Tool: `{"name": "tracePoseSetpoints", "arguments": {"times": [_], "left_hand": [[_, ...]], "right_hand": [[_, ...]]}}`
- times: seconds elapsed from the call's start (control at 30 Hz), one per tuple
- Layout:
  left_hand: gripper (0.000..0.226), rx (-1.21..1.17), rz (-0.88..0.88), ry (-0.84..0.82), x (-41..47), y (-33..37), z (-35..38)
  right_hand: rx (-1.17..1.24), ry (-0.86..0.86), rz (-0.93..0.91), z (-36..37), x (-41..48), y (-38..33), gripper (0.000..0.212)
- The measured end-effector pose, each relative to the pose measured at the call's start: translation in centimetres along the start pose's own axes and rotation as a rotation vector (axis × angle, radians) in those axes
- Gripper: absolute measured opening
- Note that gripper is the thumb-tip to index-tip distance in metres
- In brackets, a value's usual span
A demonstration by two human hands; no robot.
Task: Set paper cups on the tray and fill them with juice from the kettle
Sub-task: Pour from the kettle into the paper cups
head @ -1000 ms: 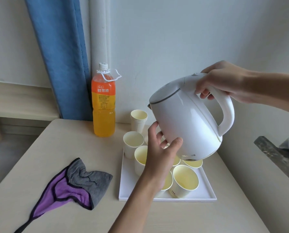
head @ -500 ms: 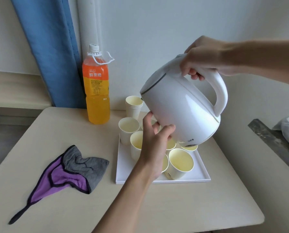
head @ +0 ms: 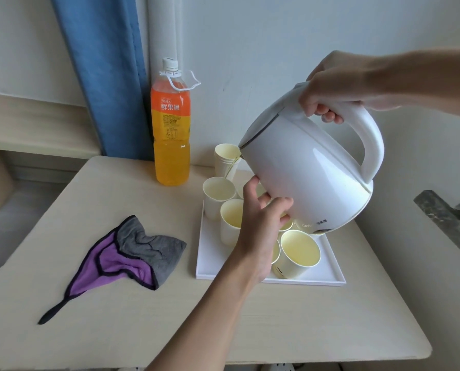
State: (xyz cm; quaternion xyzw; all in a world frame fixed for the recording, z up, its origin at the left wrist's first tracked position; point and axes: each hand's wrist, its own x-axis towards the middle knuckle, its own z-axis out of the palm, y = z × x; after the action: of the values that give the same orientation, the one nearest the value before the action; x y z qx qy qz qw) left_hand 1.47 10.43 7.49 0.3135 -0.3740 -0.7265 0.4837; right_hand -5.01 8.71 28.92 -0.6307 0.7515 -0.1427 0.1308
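Right hand (head: 330, 87) grips kettle (head: 303, 178); left hand (head: 261, 223) touches underside.

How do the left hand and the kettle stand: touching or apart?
Touching. The head view shows the left hand with its thumb and fingertips laid against the lower front of the kettle; no gap shows between them.

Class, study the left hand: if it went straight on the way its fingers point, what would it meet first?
Most likely the kettle: the left hand aims its fingers up and away at the kettle's lower side, above the cups on the tray. Whether they touch it is unclear.
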Motion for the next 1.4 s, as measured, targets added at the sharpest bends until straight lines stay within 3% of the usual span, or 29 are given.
{"name": "tracePoseSetpoints", "arguments": {"times": [0.83,1.03,1.4], "left_hand": [[0.069,-0.032,-0.021,0.025,0.1,-0.3,0.1],[0.066,-0.027,-0.019,0.015,0.2,-0.6,-0.1],[0.074,-0.032,-0.044,0.024,-0.1,-0.8,0.2]], "right_hand": [[-0.043,-0.043,-0.007,0.4,0.4,-0.1,0.028],[-0.067,-0.049,0.017,0.1,1.2,1.0,0.005],[-0.084,-0.072,-0.019,-0.1,2.0,1.9,0.020]]}}
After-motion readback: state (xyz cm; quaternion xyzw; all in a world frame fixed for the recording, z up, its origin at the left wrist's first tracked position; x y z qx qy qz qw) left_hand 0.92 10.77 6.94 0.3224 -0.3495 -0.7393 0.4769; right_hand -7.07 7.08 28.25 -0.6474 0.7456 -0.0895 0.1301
